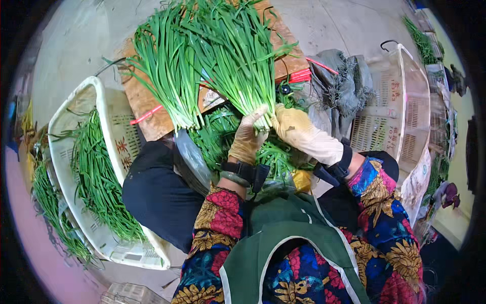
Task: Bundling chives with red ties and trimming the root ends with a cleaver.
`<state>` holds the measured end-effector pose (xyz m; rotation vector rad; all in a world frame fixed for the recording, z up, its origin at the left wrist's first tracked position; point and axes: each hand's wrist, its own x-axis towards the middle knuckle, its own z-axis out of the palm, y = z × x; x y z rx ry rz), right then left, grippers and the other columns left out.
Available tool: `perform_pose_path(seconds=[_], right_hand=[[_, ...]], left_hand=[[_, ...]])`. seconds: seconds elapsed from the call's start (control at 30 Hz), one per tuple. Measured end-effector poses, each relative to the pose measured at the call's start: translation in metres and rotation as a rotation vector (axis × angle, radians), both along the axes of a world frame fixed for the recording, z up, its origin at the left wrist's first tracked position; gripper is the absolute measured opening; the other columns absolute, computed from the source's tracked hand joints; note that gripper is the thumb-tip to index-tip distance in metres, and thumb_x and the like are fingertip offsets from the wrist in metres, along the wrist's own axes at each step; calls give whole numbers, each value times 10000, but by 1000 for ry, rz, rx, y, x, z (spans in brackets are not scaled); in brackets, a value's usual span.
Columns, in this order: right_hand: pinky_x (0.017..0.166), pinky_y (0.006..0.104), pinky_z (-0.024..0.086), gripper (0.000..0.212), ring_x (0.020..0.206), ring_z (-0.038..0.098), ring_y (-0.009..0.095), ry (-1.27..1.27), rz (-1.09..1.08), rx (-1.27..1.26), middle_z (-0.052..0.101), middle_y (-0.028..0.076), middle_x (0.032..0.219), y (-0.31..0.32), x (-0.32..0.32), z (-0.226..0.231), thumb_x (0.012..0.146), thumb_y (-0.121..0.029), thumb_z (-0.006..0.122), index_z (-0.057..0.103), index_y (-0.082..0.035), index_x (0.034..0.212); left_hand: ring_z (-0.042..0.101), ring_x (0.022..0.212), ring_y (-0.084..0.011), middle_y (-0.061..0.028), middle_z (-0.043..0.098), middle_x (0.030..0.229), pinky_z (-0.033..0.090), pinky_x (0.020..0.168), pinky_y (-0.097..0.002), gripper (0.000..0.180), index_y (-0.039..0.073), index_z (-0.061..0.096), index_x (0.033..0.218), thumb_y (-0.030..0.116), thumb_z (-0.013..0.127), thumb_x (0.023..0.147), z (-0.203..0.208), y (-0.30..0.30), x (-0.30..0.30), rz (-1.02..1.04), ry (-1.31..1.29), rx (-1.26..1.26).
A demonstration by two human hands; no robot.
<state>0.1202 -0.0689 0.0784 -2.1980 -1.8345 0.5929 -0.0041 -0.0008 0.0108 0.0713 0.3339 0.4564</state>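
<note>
A bunch of garlic chives (243,71) lies with its green leaves pointing away from me and its pale cut ends toward me. My left hand (244,143), in a cream glove, grips the pale ends from the left, thumb up along the stalks. From the right, my gloved right hand (304,133) closes on the same ends, its fingertips partly hidden. Just left of this bunch, a second bunch of chives (174,86) rests on a brown board (152,121). Loose green leaves (217,134) fill a plastic-lined container below my hands.
A white plastic crate (105,116) holding more chives (98,172) stands at my left. Another pale crate (400,101) is at the right. Red strips (299,76) lie on the board's right side, near a crumpled grey sack (336,76).
</note>
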Motion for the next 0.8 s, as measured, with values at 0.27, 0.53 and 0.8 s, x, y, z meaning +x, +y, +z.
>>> perform_pose_path(seconds=[0.27,0.53,0.8], right_hand=[[505,323,492,446,521,628,220,662,-182,-514,626,142,671,15,13,36,944,-398,426,605,11,948],[472,247,472,659,541,625,188,1347,-238,-740,641,87,716,-2,26,14,897,-636,405,624,-16,933],[552,236,502,442,655,672,138,1122,-118,-656,699,81,821,11,84,23,924,-451,532,629,-21,960]], left_hand=[[616,998,-233,-140,645,1077,497,893,-349,353,-41,581,1153,139,590,849,19,3,-8,-73,131,57],[628,780,-206,-102,645,880,514,721,-332,301,-23,613,1016,227,571,854,37,5,-9,-167,106,158],[632,803,-269,-177,620,937,547,687,-415,127,-3,589,891,30,624,773,67,21,-11,-9,385,115]])
